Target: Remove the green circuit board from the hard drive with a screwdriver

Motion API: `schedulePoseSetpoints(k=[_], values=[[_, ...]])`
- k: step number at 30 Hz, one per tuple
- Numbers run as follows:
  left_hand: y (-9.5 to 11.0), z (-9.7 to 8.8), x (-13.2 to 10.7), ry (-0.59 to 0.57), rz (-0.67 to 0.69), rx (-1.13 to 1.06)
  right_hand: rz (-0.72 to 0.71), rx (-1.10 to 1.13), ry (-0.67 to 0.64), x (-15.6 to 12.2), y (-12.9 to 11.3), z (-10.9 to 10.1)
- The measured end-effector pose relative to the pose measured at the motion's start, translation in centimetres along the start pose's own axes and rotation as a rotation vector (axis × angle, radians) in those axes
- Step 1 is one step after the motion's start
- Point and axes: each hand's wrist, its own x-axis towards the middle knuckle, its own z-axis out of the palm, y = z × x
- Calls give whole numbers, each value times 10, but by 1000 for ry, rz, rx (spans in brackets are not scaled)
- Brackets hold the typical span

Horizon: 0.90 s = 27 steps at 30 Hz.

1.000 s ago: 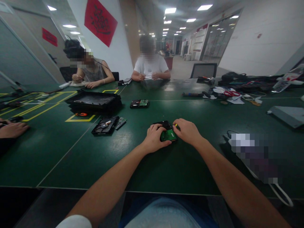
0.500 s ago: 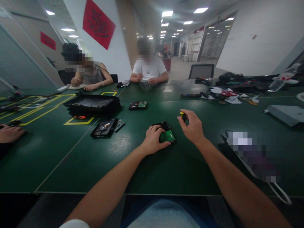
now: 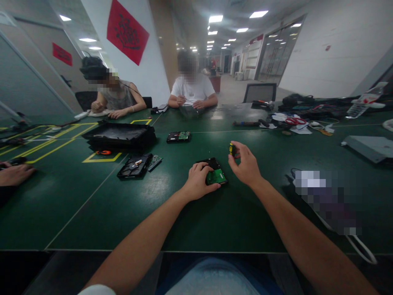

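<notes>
My left hand (image 3: 198, 180) grips a hard drive (image 3: 217, 176) that lies on the table, fingers on its far side and thumb at the near edge. A green circuit board shows on the drive's upper face, partly under the fingers. Just to the right, my right hand (image 3: 245, 163) pinches a small screwdriver (image 3: 231, 150) with a yellow and black handle, raised above the table and apart from the drive. Its shaft and tip cannot be made out. Left of my hands lie an opened drive case (image 3: 134, 166) and a loose circuit board (image 3: 154, 162).
A black tray (image 3: 121, 135) and another hard drive (image 3: 178, 136) sit farther back. To the right are a pixelated phone-like object (image 3: 325, 200), a grey metal box (image 3: 370, 148), red scissors (image 3: 295, 121) and a bottle (image 3: 365, 100). A co-worker's hand (image 3: 15, 174) rests at far left; two people sit opposite.
My right hand has shifted slightly left with the screwdriver, whose handle now shows more upright. My left hand and the hard drive stay in place.
</notes>
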Motion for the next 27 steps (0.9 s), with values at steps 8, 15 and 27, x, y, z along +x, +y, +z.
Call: schedulePoseSetpoints(k=[8, 15, 27], values=[[1, -1, 0, 0, 6, -5, 72, 78, 90, 0, 6, 6], [1, 0, 0, -6, -8, -6, 82, 40, 83, 0, 7, 4], [1, -1, -1, -8, 2, -11, 231, 225, 89, 2, 14, 7]])
